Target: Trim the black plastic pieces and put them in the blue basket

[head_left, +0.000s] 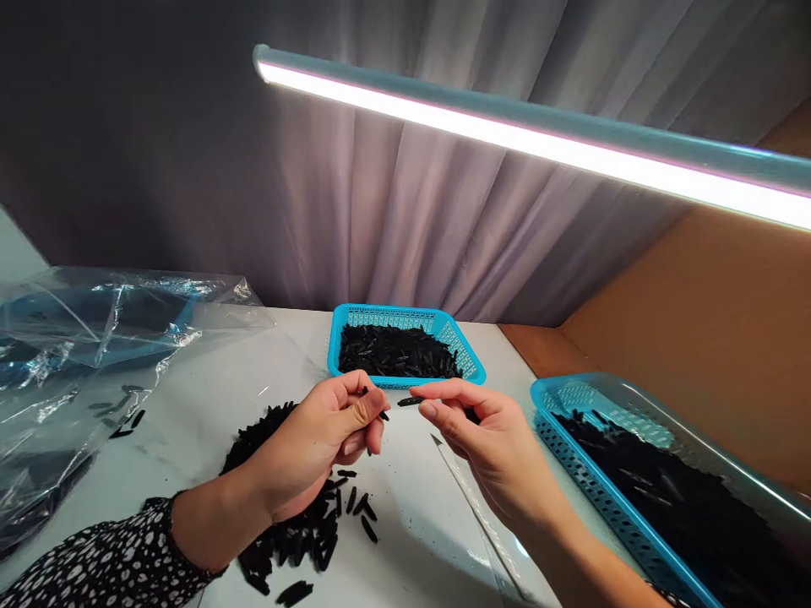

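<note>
My left hand is closed around small black pieces, whose ends poke out between the fingers. It hovers over a loose pile of black pieces on the white table. Facing it, my right hand pinches one short black piece between thumb and index finger; another dark piece shows by its curled fingers. The two hands are a small gap apart. Just beyond them stands a blue basket filled with black pieces.
At the right is a larger blue basket of black pieces. Clear plastic bags cover the left side, near a few stray pieces. A thin pointed white tool lies near my right hand. Overhead hangs a lit tube lamp.
</note>
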The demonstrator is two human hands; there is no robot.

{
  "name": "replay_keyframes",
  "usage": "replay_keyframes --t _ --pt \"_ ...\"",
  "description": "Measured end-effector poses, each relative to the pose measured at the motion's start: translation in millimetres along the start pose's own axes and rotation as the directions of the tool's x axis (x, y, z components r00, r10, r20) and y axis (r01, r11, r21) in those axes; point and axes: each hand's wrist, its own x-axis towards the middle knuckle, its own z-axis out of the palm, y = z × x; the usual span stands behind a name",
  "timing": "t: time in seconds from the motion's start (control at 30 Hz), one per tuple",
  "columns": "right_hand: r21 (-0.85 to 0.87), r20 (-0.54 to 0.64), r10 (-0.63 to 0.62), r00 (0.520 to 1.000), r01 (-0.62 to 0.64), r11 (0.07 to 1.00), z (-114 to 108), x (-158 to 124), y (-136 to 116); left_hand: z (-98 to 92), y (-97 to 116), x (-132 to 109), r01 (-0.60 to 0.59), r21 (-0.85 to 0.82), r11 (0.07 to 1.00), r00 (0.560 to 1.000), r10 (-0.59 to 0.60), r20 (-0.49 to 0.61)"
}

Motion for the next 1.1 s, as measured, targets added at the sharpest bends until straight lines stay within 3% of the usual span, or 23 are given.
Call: replay_keyframes --t 0.2,0.5,0.87,1.1 --pt "-0.007 -0.021 -0.04 0.999 0.04 0.999 3.2 -2.6 -2.0 3.4 -0.6 -0.3 -0.048 0.046 0.998 0.999 0.048 -0.002" --pt "-0.219 0.013 -0.18 0.984 0.179 0.959 16.8 -17.4 -7.8 5.2 -3.8 -1.7 -0.093 0.137 0.986 0.995 0.088 0.046" --pt "0.072 0.008 -0.017 1.0 0.016 0.997 13.4 -10.1 -2.7 9.3 -1.4 -6.5 -0.083 0.102 0.991 0.996 0.08 0.035" --pt "0.137 0.026 0.035 0.999 -0.038 0.99 13.4 -11.1 -1.4 12.2 1.8 -8.4 -0.097 0.059 0.994 0.995 0.095 0.033"
